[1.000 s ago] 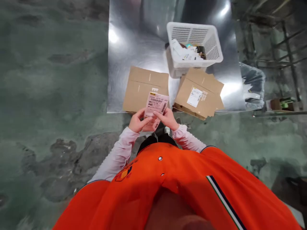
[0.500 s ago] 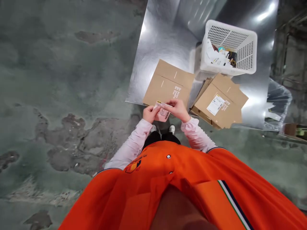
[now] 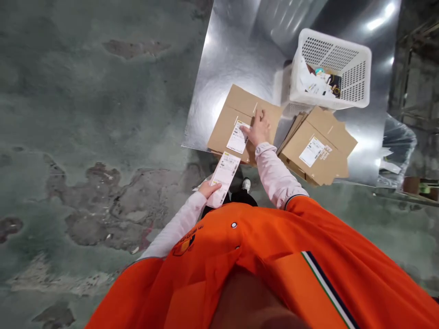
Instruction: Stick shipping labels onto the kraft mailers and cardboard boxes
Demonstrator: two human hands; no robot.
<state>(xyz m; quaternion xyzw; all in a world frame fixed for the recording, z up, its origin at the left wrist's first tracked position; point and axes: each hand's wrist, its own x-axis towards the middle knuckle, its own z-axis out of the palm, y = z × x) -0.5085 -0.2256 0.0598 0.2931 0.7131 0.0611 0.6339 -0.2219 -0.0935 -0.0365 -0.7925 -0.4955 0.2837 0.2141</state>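
Nearest, over a worn, blotchy green floor (image 3: 85, 137), the left hand (image 3: 206, 188) pinches a paper strip (image 3: 223, 179) below the table edge. At one o'clock the right hand (image 3: 258, 130) lies open, fingers spread, pressing a label (image 3: 237, 137) flat onto a cardboard box (image 3: 236, 119) on the shiny metal table (image 3: 233, 59). Farther at two o'clock sit a stack of boxes (image 3: 318, 144) and a white basket (image 3: 346, 59).

Steel table (image 3: 236, 55): cartons (image 3: 236, 119), basket (image 3: 356, 98)

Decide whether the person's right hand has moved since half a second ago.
Yes. The right hand has gone forward from the table edge onto the flat cardboard box, pressing a label there.
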